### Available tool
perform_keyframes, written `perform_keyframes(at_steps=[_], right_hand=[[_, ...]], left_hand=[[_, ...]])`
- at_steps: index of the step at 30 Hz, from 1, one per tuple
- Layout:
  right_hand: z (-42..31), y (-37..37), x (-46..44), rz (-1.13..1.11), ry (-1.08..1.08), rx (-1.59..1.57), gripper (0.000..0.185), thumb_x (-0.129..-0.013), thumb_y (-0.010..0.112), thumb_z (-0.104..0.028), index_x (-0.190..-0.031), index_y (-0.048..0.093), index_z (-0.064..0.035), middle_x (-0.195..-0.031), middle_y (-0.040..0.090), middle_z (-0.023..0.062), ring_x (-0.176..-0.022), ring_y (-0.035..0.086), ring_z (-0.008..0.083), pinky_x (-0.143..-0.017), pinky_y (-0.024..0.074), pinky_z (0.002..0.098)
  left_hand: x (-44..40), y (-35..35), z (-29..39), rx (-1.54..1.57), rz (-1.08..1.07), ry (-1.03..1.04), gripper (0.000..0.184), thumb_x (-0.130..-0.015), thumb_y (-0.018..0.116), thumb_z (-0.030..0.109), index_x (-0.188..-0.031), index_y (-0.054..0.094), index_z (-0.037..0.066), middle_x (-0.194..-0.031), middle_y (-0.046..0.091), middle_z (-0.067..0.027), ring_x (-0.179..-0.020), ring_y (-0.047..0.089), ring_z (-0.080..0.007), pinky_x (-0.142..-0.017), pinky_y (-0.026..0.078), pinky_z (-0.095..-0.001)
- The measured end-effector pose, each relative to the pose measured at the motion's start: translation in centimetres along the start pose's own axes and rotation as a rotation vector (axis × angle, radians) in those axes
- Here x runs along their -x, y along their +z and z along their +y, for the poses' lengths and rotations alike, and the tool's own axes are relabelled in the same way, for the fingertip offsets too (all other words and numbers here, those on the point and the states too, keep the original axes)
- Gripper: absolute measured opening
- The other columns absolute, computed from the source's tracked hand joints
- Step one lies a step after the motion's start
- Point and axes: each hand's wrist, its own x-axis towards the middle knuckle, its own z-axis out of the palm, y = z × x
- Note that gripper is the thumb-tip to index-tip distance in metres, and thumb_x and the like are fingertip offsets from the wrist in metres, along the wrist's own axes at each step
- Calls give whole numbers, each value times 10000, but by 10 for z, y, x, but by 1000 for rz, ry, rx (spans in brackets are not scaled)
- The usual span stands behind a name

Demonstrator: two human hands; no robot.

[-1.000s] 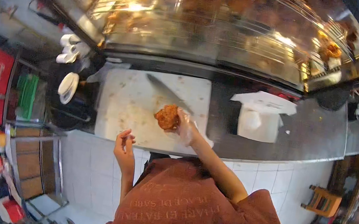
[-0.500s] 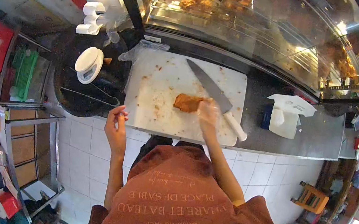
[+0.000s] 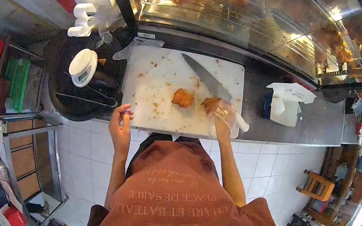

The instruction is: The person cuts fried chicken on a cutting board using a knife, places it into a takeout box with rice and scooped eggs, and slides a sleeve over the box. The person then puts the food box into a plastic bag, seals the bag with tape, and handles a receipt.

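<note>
A piece of fried food [image 3: 183, 98] lies on the white cutting board [image 3: 147, 83], among scattered crumbs. To its right my right hand [image 3: 222, 116], in a clear plastic glove, is closed on a second fried piece [image 3: 210, 104] at board level. The large knife [image 3: 206, 77] lies slantwise on the board behind that hand, its white handle partly hidden by the glove and sticking out at the right. My left hand [image 3: 122, 117] is bare and hovers by the board's front left corner, with fingers curled apart and nothing visible in it.
An open white box [image 3: 284, 112] stands on the dark counter at right. At left are a white scale [image 3: 84, 67], metal tongs [image 3: 89, 100] on a round black surface, and paper rolls [image 3: 82, 20]. A lit glass cabinet [image 3: 253, 24] with fried food runs along the back.
One fried piece now lies alone on the board, while my right hand has moved right with another piece. My left hand stays near the board's corner. The view has shifted slightly.
</note>
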Motion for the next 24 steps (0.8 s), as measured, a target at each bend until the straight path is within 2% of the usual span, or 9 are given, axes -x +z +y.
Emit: perform_keyframes(at_steps=[1, 4, 6, 10, 13, 15, 17, 19, 24], right_hand=[[-22, -1, 0, 18, 280, -319, 314, -784, 530, -74, -1093, 520, -19, -1119, 500, 111, -916, 553, 215, -758, 466, 305], [-80, 10, -16, 144, 277, -331, 400, -767, 549, -113, -1154, 489, -31, -1257, 379, 159, -1116, 413, 305, -954, 302, 424], [-81, 23, -18, -62, -102, 506, 427, -773, 538, -142, -1181, 464, -43, -1283, 340, 166, -1199, 306, 325, -1030, 152, 467], [-74, 34, -15, -149, 85, 125, 444, -796, 492, -217, -1218, 436, -90, -1301, 332, 142, -1254, 181, 323, -1032, 4, 481], [-52, -16, -32, -100, 506, -268, 495, -796, 490, -315, -1240, 412, -111, -1313, 320, 120, -1245, 200, 315, -1008, 156, 496], [-61, -38, -41, 124, 753, -861, 543, -816, 474, -408, -1253, 371, -103, -1246, 350, 106, -1126, 285, 275, -924, 273, 449], [-89, -68, -55, 276, 744, -1285, 560, -843, 447, -447, -1259, 319, -94, -1084, 452, 92, -888, 469, 196, -793, 381, 363], [-102, -72, -56, 119, 752, -1406, 628, -835, 397, -514, -1304, 248, -123, -1129, 441, 105, -959, 451, 221, -839, 365, 391], [-106, -79, -60, 110, 724, -1432, 731, -780, 380, -620, -1347, 96, -255, -1323, 199, 66, -1166, 254, 340, -880, 299, 549]], left_hand=[[-1, -1, 1, -3, 1, 6, 197, -842, 413, 14, -987, 547, 18, -832, 542, -52, -759, 512, -106, -688, 429, -236], [-3, -1, 0, -16, 2, 22, 198, -845, 408, 18, -988, 546, 18, -833, 541, -51, -760, 512, -109, -688, 429, -236], [-4, 0, -1, -11, -7, 21, 198, -846, 408, 20, -988, 546, 17, -831, 541, -49, -761, 512, -109, -688, 428, -236], [-3, 4, 9, -18, -19, -4, 189, -848, 419, 32, -984, 548, 15, -814, 547, -44, -759, 516, -110, -683, 425, -234], [1, 12, 14, -43, -61, -20, 177, -847, 438, 52, -973, 554, 12, -796, 559, -52, -745, 524, -119, -676, 423, -241], [7, 30, 27, -114, -164, 139, 160, -836, 475, 85, -943, 563, 5, -782, 574, -80, -717, 537, -144, -662, 425, -263], [15, 61, 43, -35, -456, 198, 188, -784, 563, 149, -913, 556, 12, -787, 573, -106, -697, 550, -189, -652, 436, -293], [26, 96, 57, -200, -612, 428, 419, -710, 653, 327, -953, 506, 19, -814, 556, -120, -739, 543, -266, -666, 420, -360], [36, 148, 66, -394, -665, 638, 309, -744, 592, 273, -911, 490, 33, -799, 511, -98, -745, 489, -262, -688, 355, -362]])
